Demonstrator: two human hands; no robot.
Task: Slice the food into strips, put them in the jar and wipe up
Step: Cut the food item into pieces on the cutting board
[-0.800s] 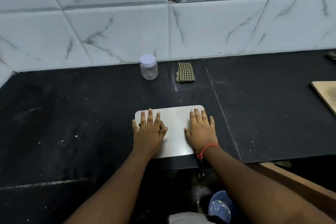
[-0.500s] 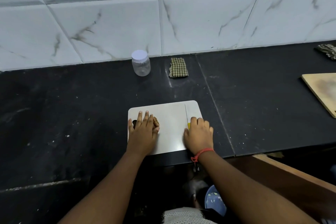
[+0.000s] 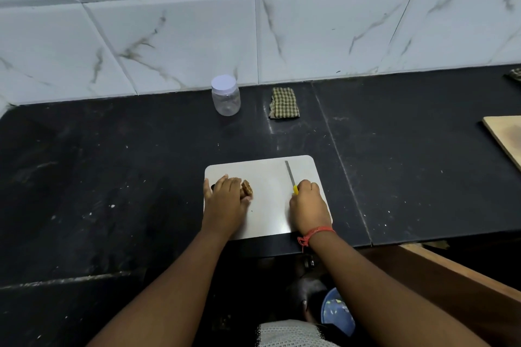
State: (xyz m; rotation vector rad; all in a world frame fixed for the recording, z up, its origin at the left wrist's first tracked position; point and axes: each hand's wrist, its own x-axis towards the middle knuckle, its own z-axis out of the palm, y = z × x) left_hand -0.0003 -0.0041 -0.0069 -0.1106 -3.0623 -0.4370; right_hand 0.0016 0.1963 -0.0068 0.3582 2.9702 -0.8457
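The slicing step is only being set up. On the white cutting board [image 3: 267, 205], the left hand [image 3: 225, 200] lies over the brown food [image 3: 247, 188], its grip curled loosely round it at the board's left side. The right hand [image 3: 307, 203] has its grip closed on the yellow handle of the knife [image 3: 290, 176], whose blade lies flat on the board. Next, I judge, the blade must be lifted and brought across to the food. The lidded jar [image 3: 225, 98] and checked cloth [image 3: 284, 103] wait far back on the table [image 3: 112, 177].

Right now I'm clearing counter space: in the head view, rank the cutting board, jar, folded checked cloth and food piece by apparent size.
1. cutting board, clearly largest.
2. jar and checked cloth: look alike, not ranked.
3. food piece, smallest, though the left hand partly hides it.
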